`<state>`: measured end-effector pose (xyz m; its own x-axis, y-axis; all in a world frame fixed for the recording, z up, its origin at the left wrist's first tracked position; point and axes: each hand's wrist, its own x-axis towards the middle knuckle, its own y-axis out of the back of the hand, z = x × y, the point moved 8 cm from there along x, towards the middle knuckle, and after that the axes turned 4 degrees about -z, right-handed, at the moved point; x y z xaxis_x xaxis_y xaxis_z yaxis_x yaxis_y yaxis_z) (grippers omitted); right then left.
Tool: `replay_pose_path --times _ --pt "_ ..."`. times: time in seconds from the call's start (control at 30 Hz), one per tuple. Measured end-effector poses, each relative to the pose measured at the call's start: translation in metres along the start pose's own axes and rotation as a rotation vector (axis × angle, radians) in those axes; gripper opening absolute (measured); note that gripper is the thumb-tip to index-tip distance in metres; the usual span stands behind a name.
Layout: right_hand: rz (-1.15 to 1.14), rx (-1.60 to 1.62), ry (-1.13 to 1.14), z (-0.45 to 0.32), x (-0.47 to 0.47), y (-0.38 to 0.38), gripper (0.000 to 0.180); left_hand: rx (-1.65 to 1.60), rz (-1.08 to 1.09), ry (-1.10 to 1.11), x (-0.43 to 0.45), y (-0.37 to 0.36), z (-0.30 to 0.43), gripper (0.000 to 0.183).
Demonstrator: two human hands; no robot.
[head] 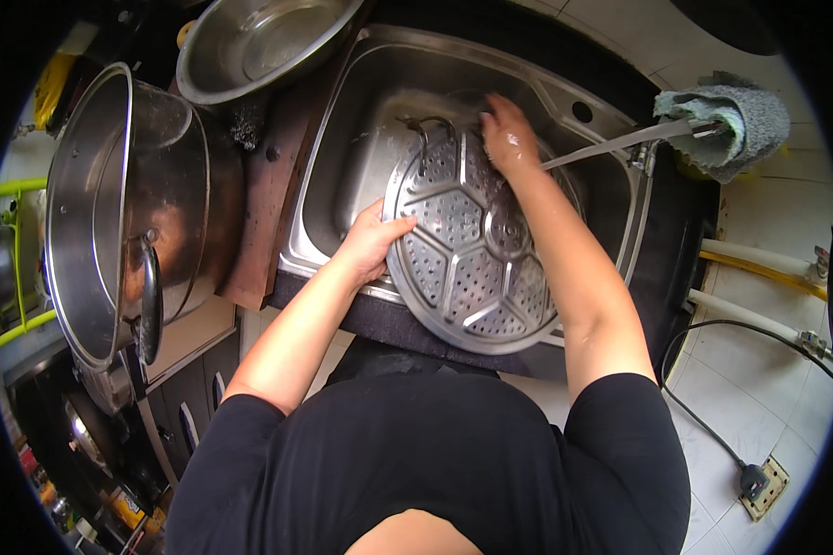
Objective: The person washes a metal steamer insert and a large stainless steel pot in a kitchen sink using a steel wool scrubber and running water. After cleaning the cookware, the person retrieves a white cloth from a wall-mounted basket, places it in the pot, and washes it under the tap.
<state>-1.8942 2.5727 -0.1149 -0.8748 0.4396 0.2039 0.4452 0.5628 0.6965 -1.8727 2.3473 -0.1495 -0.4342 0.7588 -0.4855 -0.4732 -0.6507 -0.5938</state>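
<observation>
A round perforated metal steamer tray [468,277] leans tilted over the front edge of the stainless steel sink [389,125]. My left hand [371,243] grips its left rim, thumb on the upper face. My right hand [510,135] is at the tray's far part, wet and slightly blurred; whether it holds anything cannot be told. A stream of water [604,147] runs from the tap at the right, which has a grey-green cloth [729,128] wrapped around it, and passes by my right wrist. A looped metal handle [423,142] shows at the tray's upper left.
Left of the sink, a large steel pot [173,208] with a black handle stands near a brown wooden board [271,187]. A metal basin [271,41] sits at the upper left. Pipes [756,257] and a plugged-in cable [708,423] run along the tiled wall at the right.
</observation>
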Motion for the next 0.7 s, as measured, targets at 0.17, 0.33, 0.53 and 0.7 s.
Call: replay_pose_path --times 0.17,0.33,0.53,0.7 --pt "-0.096 -0.001 0.291 -0.087 -0.031 -0.035 0.025 0.020 -0.021 -0.043 0.012 -0.012 0.002 0.030" --pt "-0.080 0.056 0.289 -0.052 -0.017 -0.024 0.028 0.031 -0.003 -0.078 0.012 -0.002 0.001 0.029" --pt "-0.028 -0.091 0.028 -0.004 -0.017 -0.009 0.034 0.040 -0.028 -0.054 0.008 -0.016 0.004 0.027" --pt "-0.030 0.035 0.423 -0.087 -0.055 -0.031 0.036 -0.005 0.022 -0.126 0.005 -0.003 0.004 0.029"
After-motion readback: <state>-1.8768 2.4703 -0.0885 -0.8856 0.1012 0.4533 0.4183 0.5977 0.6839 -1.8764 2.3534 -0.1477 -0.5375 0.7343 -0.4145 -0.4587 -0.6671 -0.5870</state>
